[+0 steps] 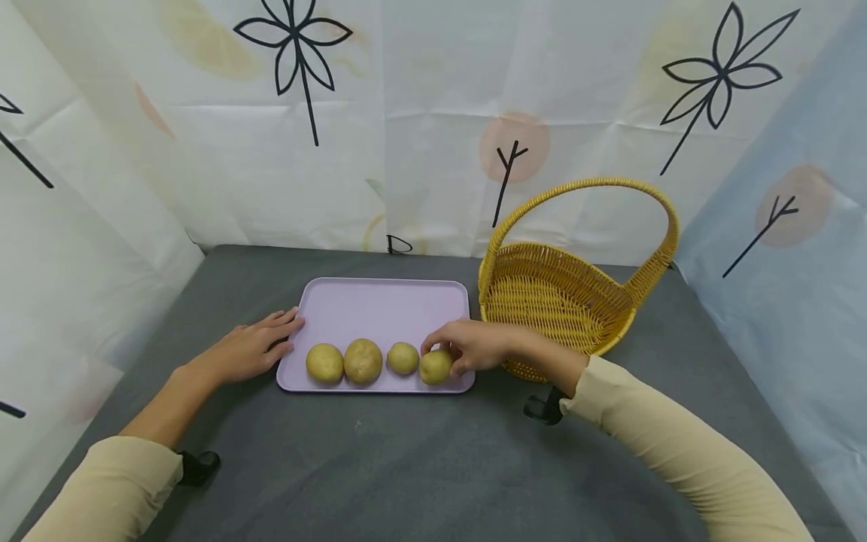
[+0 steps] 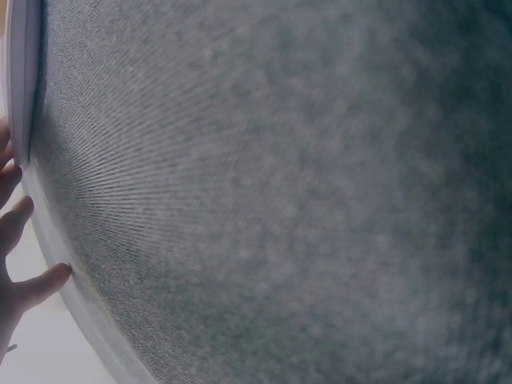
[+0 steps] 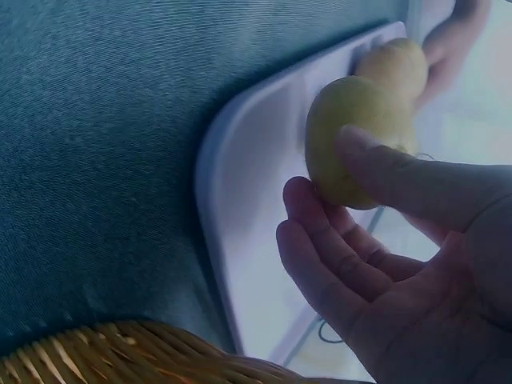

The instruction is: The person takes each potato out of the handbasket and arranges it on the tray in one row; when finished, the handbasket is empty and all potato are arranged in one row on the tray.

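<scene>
A lilac rectangular tray (image 1: 382, 301) lies on the grey cloth, with a row of yellowish potatoes along its near side. From the left come a potato (image 1: 325, 363), the largest potato (image 1: 363, 361) and a small potato (image 1: 403, 358). At the row's right end, my right hand (image 1: 474, 345) pinches another potato (image 3: 352, 120) between thumb and fingers, over the tray's near right corner. My left hand (image 1: 252, 348) rests its fingertips on the tray's left edge, fingers extended. In the left wrist view, only part of that hand (image 2: 20, 272) shows at the left border.
A yellow wicker basket (image 1: 542, 275) with a tall arched handle stands just right of the tray, behind my right forearm. Grey cloth (image 1: 379, 467) covers the table. Printed white curtains (image 1: 433, 173) hang behind and at the sides.
</scene>
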A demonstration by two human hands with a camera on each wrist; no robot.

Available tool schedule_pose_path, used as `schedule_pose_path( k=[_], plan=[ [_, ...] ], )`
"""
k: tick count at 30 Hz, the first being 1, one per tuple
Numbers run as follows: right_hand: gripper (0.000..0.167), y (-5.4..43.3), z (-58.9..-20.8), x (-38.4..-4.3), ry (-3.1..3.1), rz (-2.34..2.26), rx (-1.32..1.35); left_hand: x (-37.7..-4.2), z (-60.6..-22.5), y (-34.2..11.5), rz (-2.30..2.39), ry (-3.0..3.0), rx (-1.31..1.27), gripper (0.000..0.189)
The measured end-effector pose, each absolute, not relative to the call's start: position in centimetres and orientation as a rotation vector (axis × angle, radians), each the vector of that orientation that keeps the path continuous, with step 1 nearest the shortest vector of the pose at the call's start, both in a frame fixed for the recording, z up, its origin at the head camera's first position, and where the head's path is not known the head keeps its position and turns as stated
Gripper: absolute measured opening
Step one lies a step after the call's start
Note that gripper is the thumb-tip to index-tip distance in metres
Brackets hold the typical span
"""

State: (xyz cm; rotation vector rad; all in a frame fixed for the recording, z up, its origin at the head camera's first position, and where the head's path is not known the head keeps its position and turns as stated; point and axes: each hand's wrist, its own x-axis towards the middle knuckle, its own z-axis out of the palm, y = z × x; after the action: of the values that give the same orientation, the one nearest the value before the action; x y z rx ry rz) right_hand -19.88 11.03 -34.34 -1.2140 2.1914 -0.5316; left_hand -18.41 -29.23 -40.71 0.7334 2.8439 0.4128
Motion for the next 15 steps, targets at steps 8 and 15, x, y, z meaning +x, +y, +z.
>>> schedule_pose_path(
  k=[8, 15],
  plan=[
    [0.053, 10.2, -35.9, -19.8, 2.255, -0.523, -1.155, -18.3, -40.6, -29.1, 0.407, 2.846, 0.726, 0.054],
    [0.055, 10.0, -36.6, -19.8, 2.265, -0.687, -1.082, -18.3, -40.6, -29.1, 0.416, 2.843, 0.713, 0.055]
  ],
)
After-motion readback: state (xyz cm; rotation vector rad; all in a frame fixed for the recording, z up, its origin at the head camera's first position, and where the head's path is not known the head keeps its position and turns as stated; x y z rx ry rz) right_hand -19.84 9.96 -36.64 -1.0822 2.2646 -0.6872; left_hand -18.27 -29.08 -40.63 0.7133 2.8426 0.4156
